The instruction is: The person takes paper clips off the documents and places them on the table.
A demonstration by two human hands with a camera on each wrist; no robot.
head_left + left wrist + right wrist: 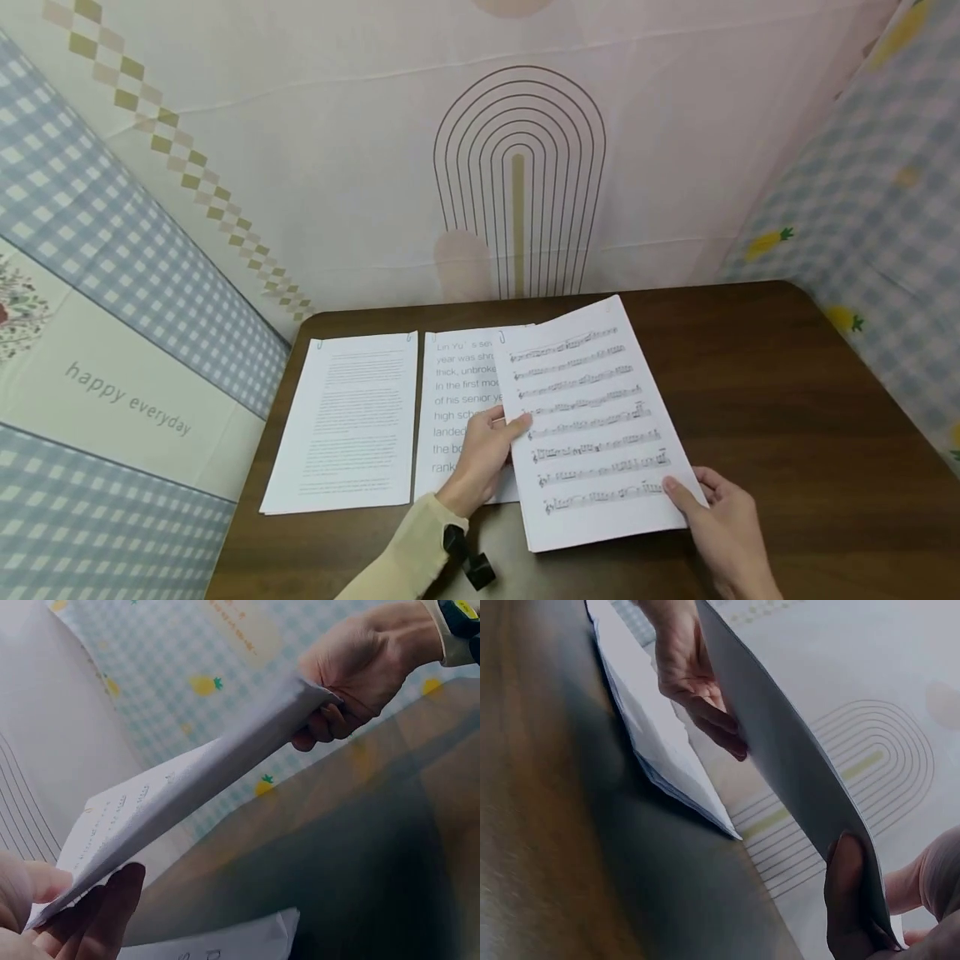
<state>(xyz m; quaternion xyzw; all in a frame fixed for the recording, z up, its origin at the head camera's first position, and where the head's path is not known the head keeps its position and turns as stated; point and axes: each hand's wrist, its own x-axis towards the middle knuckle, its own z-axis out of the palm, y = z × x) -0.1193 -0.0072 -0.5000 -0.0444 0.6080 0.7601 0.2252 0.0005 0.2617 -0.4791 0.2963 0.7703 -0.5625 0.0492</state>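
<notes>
Both hands hold a stack of sheet music (592, 433), raised and tilted above the table. My left hand (483, 458) pinches its left edge, thumb on the printed face and fingers beneath. At the lower right corner my right hand (720, 525) grips the sheets, its thumb on top. A paper clip (502, 337) shows at the stack's upper left corner. In the left wrist view the sheet music (180, 787) is seen nearly edge-on; the right wrist view shows its shaded underside (780, 757). Partly covered beneath it lies a large-print text stack (453, 417).
Farther left on the dark wooden table (810, 400) lies a small-print text stack (356, 425), with clips at its top corners. A patterned cloth (360, 167) hangs behind the table. Checked cloth (862, 242) borders the right side.
</notes>
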